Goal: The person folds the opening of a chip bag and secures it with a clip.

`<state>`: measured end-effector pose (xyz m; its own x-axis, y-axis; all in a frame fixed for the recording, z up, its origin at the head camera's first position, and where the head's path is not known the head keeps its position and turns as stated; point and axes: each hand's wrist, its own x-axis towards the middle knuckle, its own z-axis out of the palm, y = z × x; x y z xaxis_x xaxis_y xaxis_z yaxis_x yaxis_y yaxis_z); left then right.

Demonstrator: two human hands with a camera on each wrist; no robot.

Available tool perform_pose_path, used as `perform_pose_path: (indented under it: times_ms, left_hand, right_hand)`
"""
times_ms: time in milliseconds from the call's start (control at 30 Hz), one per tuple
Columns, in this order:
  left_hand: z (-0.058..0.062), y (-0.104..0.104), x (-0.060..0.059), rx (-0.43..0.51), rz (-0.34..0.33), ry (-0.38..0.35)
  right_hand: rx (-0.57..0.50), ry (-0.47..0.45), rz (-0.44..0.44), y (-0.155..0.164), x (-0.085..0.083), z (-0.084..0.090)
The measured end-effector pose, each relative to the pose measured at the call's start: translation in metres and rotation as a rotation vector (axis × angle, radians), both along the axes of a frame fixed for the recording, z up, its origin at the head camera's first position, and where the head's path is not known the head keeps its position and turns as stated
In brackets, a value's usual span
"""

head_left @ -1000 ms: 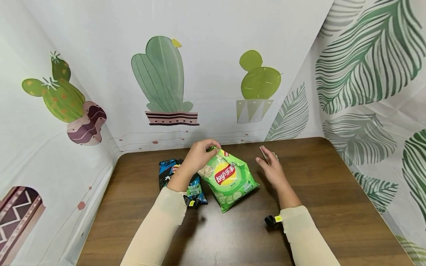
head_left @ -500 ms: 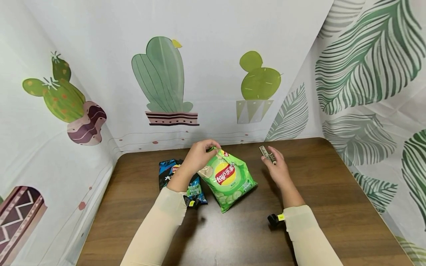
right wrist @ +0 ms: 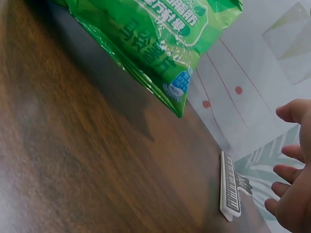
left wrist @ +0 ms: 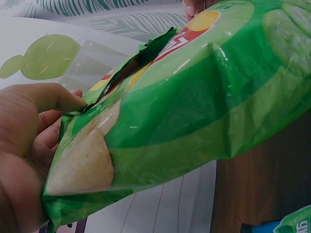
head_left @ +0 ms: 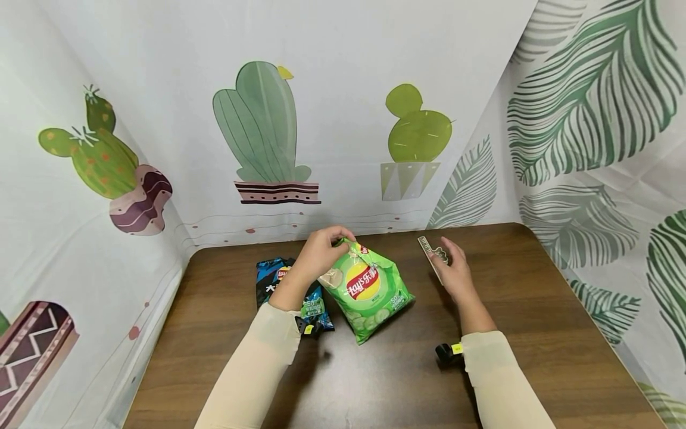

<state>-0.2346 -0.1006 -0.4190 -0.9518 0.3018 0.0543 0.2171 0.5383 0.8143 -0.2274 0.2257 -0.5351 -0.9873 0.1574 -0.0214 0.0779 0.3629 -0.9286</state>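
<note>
My left hand [head_left: 321, 250] pinches the torn top edge of a green Lay's crisp bag [head_left: 367, 286], which slants up off the brown table [head_left: 536, 333]. In the left wrist view, the thumb and fingers of that hand [left wrist: 24, 136] hold the bag [left wrist: 194, 107] at its open mouth. A long narrow sealing clip [head_left: 427, 247] lies flat on the table to the bag's right. My right hand [head_left: 455, 274] hovers just beside it. The right wrist view shows the clip [right wrist: 229, 189] lying free, with that hand's [right wrist: 291, 170] fingers loosely curled a short way off.
A blue crisp bag [head_left: 268, 277] lies left of the green one, partly under my left forearm. Printed cloth walls with cacti and leaves close in the table at the back and on both sides.
My right hand carried the clip to the right and down, laid it on the table and let go. My left hand has kept its hold on the green bag.
</note>
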Motion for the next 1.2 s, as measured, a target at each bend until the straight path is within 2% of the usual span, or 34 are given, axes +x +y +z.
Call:
perform_pose_path:
  times_ms: [367,733,867,1200]
  left_hand:
    - [0.001,0.000,0.001,0.004,0.004,-0.014]
    - [0.001,-0.001,0.002,0.010,0.006,-0.014]
    - [0.000,-0.001,0.002,0.013,0.000,-0.019]
    - [-0.002,-0.001,0.001,0.020,-0.016,-0.004]
  right_hand:
    - [0.019,-0.074,-0.033,0.004,-0.002,-0.009]
    - [0.054,-0.121,-0.027,0.004,-0.008,-0.017]
    - [0.119,-0.136,-0.016,0.007,-0.010,-0.018]
    - [0.377,-0.199,0.030,0.011,-0.017,-0.016]
